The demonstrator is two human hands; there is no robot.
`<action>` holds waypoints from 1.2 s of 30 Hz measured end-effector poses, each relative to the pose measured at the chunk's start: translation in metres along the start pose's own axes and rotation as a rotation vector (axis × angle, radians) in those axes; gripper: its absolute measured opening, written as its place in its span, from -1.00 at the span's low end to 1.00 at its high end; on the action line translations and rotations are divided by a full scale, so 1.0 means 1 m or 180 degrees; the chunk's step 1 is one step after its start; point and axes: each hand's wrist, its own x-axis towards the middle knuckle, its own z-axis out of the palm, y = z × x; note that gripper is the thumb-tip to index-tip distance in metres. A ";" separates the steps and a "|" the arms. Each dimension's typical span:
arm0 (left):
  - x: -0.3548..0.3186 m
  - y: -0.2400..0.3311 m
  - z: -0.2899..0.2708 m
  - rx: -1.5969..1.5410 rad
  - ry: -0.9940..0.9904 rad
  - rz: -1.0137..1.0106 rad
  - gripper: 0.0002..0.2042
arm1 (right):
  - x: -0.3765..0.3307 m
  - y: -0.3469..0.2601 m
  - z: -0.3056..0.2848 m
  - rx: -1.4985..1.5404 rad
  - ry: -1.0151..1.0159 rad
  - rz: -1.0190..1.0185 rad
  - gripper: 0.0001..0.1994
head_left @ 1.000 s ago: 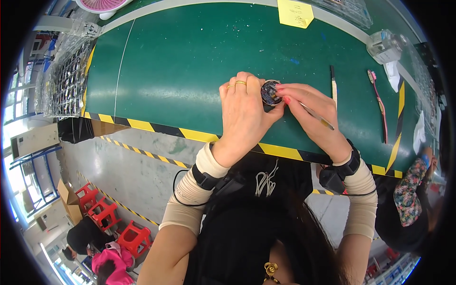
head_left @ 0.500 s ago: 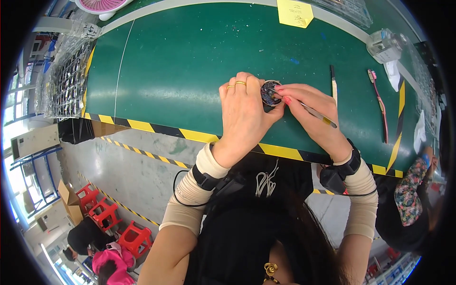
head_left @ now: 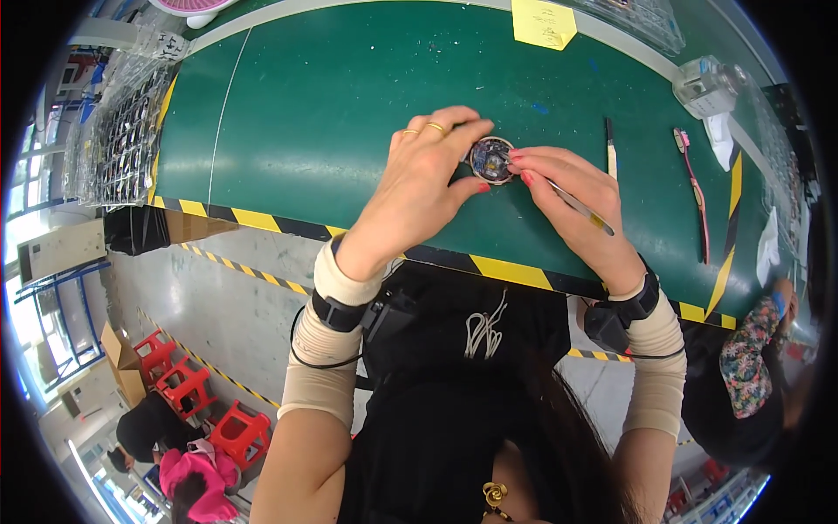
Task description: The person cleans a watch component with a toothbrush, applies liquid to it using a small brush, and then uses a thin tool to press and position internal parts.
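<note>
Change: since half a second back almost nothing has shifted; both my hands stay at the same spot on the tabletop, and the thin tool in my right hand keeps the same slant.
Far left: clear plastic trays of small parts point(head_left: 118, 131) lie off the tabletop's left end.
Tabletop: a green mat point(head_left: 332, 105) with a yellow and black striped front edge.
Left hand point(head_left: 419, 188): it arches over the work, two rings on it; thumb and fingers point(head_left: 463, 122) close around the left side of the round part, touching its rim.
Round part: a small round circuit assembly point(head_left: 491, 159), dark with tiny components showing, lies on the mat between my two hands, near the striped edge.
Right hand point(head_left: 572, 196): red-nailed fingers pinch the right side of the round part, and the same hand grips a thin tweezer-like tool point(head_left: 578, 205) that points at the part and runs back over my knuckles.
Right of my hands: a slim dark stick tool point(head_left: 610, 148) lies on the mat, then a pink-handled tool point(head_left: 694, 188) farther right.
Back edge: a yellow sticky note point(head_left: 543, 22) and a clear plastic container point(head_left: 705, 86).
Far right: another person's flowered sleeve point(head_left: 751, 345) shows beside the tabletop.
</note>
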 end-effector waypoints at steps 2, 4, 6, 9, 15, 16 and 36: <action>-0.003 0.003 0.002 -0.0025 0.0106 -0.0050 -0.51 | 0.001 0.000 0.001 -0.0069 0.0025 -0.0032 -0.82; -0.014 0.022 0.012 0.0311 0.0584 -0.0459 -0.45 | 0.000 0.000 0.002 -0.0082 0.0038 -0.0118 -0.83; -0.016 0.028 0.020 0.0485 0.0823 -0.0672 -0.42 | 0.000 0.001 0.002 -0.0081 0.0039 -0.0163 -0.83; -0.013 0.027 0.028 0.0729 0.0595 -0.0642 -0.41 | -0.001 0.002 0.002 -0.0057 0.0060 -0.0156 -0.84; -0.010 0.020 0.025 0.0536 0.0495 -0.0467 -0.41 | 0.000 0.003 0.004 -0.0123 0.0285 -0.0150 -0.84; -0.010 0.021 0.025 0.0539 0.0518 -0.0444 -0.42 | 0.000 0.003 0.003 -0.0123 0.0260 -0.0137 -0.83; -0.010 0.019 0.034 0.0386 0.0673 -0.0409 -0.47 | -0.001 0.003 -0.001 -0.0009 0.0063 -0.0050 -0.82</action>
